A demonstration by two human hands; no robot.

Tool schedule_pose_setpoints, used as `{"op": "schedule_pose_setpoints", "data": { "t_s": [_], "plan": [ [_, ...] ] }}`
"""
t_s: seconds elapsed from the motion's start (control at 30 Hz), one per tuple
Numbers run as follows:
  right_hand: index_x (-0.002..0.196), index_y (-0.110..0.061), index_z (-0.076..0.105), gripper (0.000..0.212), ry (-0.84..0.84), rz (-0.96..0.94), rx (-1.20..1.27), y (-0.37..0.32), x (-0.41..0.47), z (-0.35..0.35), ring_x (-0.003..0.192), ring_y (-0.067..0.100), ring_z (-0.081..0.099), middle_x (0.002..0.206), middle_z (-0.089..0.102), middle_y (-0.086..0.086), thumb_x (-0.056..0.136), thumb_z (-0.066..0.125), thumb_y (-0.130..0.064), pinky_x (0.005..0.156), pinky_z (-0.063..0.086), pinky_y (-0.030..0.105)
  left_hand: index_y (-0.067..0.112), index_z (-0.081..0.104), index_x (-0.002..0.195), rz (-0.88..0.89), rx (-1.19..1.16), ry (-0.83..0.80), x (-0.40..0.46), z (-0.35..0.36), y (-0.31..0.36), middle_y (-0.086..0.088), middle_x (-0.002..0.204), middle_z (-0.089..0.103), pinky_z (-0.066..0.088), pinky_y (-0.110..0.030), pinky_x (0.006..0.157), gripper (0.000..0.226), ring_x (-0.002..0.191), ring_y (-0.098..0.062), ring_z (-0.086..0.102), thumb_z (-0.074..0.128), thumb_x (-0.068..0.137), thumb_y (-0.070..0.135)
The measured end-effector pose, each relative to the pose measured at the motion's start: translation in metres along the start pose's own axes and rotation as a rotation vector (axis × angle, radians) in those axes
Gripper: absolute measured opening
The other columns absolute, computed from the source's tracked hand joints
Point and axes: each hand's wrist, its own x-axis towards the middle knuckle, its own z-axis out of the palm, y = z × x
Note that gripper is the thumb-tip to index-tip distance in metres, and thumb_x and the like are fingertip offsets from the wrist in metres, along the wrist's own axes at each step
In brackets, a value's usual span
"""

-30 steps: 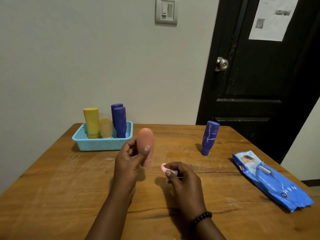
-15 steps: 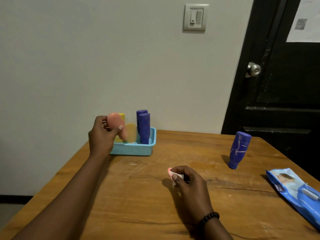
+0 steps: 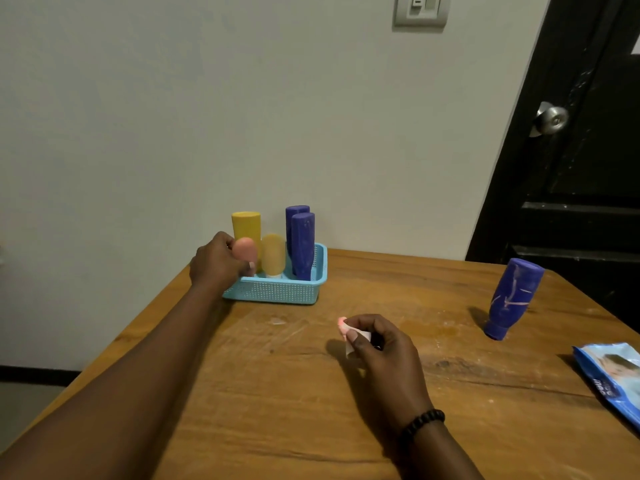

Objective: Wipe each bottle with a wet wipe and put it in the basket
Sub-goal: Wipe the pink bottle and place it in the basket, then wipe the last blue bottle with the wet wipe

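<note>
Pink bottle (image 3: 245,251) now carried to basket (image 3: 277,291) by gripping left hand (image 3: 216,263); right hand (image 3: 377,344) pinching wipe (image 3: 349,341); one bottle (image 3: 512,297) outstanding

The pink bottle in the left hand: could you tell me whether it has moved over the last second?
Yes. The pink bottle has travelled from mid-table leftward and away, to the basket, carried by the left hand.

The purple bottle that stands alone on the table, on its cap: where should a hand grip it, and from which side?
Probably grip the purple bottle around its wide upper body, coming from the near side. It stands inverted and tilted on its narrow cap, so it may tip easily; the cap end offers little hold. The right hand, nearest, pinches the wipe.
</note>
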Motion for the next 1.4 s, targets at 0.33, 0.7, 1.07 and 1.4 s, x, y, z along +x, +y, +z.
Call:
{"op": "schedule_pose_setpoints", "data": {
  "t_s": [0.33, 0.7, 1.07, 1.4],
  "plan": [
    [0.088, -0.028, 0.075, 0.009, -0.017, 0.014, 0.033, -0.001, -0.003, -0.007, 0.085, -0.003, 0.064, 0.094, 0.072, -0.018, 0.090, 0.068, -0.022, 0.065, 0.050, 0.014, 0.020, 0.054, 0.122, 0.039, 0.204, -0.048, 0.010, -0.001, -0.004, -0.010, 0.118, 0.066, 0.036, -0.040, 0.092, 0.058, 0.112, -0.034, 0.056, 0.082, 0.075, 0.039],
    [0.090, -0.030, 0.075, 0.008, 0.027, 0.084, 0.161, 0.001, 0.003, -0.018, 0.092, 0.023, 0.069, 0.094, 0.073, -0.003, 0.086, 0.071, -0.026, 0.080, 0.059, 0.047, 0.010, 0.054, 0.101, 0.284, -0.143, 0.539, -0.064, 0.005, 0.022, -0.009, 0.100, 0.059, 0.043, -0.041, 0.078, 0.030, 0.093, -0.026, 0.052, 0.071, 0.085, 0.029],
    [0.098, -0.018, 0.069, 0.013, 0.374, 0.042, 0.344, -0.023, -0.001, -0.106, 0.088, 0.014, 0.067, 0.100, 0.069, -0.001, 0.085, 0.068, -0.020, 0.083, 0.057, 0.034, 0.022, 0.056, 0.105, 0.608, -0.492, -0.194, -0.158, 0.077, 0.144, 0.007, 0.096, 0.060, 0.047, -0.020, 0.071, 0.025, 0.087, -0.011, 0.057, 0.074, 0.088, 0.023],
    [0.091, -0.023, 0.072, 0.009, 0.607, -0.032, 0.471, 0.002, -0.017, -0.155, 0.087, 0.015, 0.066, 0.096, 0.072, -0.002, 0.085, 0.069, -0.017, 0.073, 0.051, 0.030, 0.024, 0.033, 0.147, 0.511, -0.473, -0.727, -0.171, 0.179, 0.241, 0.000, 0.154, 0.042, 0.040, -0.032, 0.102, 0.082, 0.142, -0.020, 0.038, 0.080, 0.080, 0.036]
  ]
}}
